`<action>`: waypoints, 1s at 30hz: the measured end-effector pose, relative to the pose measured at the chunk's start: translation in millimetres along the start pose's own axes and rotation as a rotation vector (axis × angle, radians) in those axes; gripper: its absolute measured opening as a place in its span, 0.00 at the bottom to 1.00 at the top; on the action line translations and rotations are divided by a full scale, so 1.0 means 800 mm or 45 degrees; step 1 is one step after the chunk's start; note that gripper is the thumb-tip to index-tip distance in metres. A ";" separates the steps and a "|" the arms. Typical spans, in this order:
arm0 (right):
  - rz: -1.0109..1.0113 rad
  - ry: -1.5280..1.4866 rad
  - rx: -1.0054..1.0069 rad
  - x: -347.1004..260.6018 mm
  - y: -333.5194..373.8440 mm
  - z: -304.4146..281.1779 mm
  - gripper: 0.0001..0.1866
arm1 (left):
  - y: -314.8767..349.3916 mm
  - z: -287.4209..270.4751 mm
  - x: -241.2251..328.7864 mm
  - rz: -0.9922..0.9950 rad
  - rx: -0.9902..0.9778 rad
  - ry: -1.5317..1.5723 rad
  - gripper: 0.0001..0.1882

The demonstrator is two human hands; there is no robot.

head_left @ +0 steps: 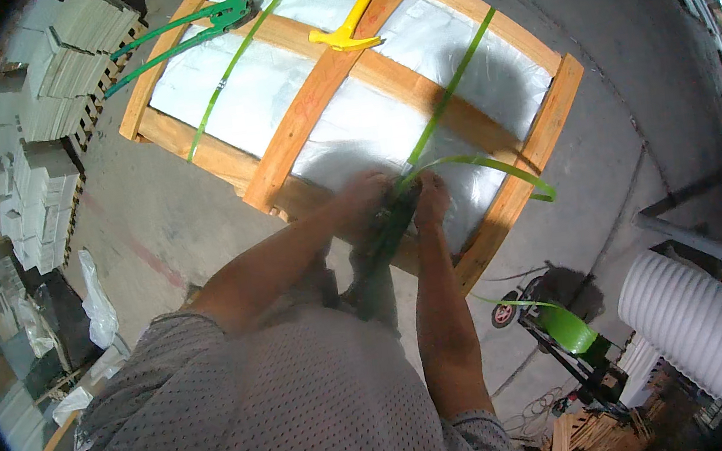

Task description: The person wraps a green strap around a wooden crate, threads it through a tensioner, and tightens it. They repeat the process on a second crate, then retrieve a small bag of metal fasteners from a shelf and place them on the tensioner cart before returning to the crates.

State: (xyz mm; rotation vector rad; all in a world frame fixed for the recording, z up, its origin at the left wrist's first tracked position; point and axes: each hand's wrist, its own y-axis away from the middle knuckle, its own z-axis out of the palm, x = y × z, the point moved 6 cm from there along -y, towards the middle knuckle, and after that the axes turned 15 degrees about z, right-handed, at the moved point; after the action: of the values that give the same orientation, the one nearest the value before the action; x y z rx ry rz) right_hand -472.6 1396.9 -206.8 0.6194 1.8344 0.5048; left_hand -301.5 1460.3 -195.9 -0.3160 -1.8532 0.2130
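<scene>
At the near edge of a wood-framed crate (303,128) wrapped in white film, both of my hands work close together at a green strap (459,71). My left hand (364,196) is closed around a dark green strapping tool (390,226), partly in shadow. Just right of it, my right hand (430,198) has its fingers curled against the tool's head and the strap; what exactly they pinch is hidden. A loose strap end (513,171) loops out over the right hand toward the crate's right edge. A yellow claw hammer (351,28) and green long-handled cutters or crimpers (211,22) lie on the crate.
A second green strap (243,54) crosses the crate's left part. On the right stand a wheeled strap dispenser (571,330) with a green coil, a large white foam roll (691,319) and a grey metal bar (711,248). Stacked pale boards (76,67) sit on pallets at left.
</scene>
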 end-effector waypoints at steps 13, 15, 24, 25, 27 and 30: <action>-0.134 0.603 -0.116 0.119 0.092 -0.140 0.16 | 0.133 -0.222 0.060 -1.115 0.759 0.416 0.17; -0.024 0.711 -0.033 0.150 0.087 -0.152 0.20 | 0.142 -0.264 0.032 -1.133 0.914 0.425 0.18; 0.388 -0.305 0.179 0.161 0.188 -0.185 0.24 | 0.099 -0.530 -0.138 -0.906 1.492 0.399 0.30; 0.443 -0.272 0.185 0.165 0.201 -0.185 0.23 | 0.093 -0.559 -0.156 -0.913 1.555 0.410 0.30; 0.484 -0.251 0.187 0.174 0.226 -0.191 0.21 | 0.086 -0.605 -0.193 -0.831 1.614 0.435 0.31; 0.600 -0.233 0.237 0.200 0.261 -0.198 0.18 | 0.081 -0.648 -0.262 -0.792 1.759 0.705 0.32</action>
State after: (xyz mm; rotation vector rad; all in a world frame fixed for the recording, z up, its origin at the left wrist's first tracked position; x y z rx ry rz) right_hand -631.1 1652.2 -142.9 1.1997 1.5697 0.5663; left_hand 258.3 1446.8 -250.4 1.0346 -0.8566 0.7940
